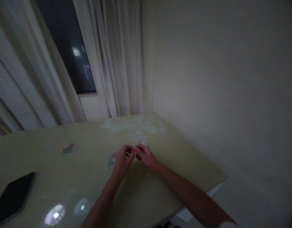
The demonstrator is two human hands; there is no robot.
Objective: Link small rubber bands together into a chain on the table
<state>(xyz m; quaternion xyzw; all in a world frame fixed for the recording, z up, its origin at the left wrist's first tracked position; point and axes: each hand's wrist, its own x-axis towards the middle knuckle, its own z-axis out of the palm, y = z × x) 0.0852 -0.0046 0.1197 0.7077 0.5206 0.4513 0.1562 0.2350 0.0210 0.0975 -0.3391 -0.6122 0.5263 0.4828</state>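
My left hand [123, 161] and my right hand [146, 155] meet fingertip to fingertip above the table. Both are pinched closed. Whatever sits between the fingertips is too small and dim to name. Beside my left hand, partly covered by it, lies a small clear bag [111, 161] with reddish and greenish bits in it. Just beyond my right hand is a small whitish item [144, 142], whose kind I cannot make out.
A little heap of bright coloured pieces [66, 148] lies on the table [89, 177] to the left. A dark flat device [14, 201] rests at the near left. Curtains [124, 63] hang behind the table, and a wall [219, 79] borders its right side.
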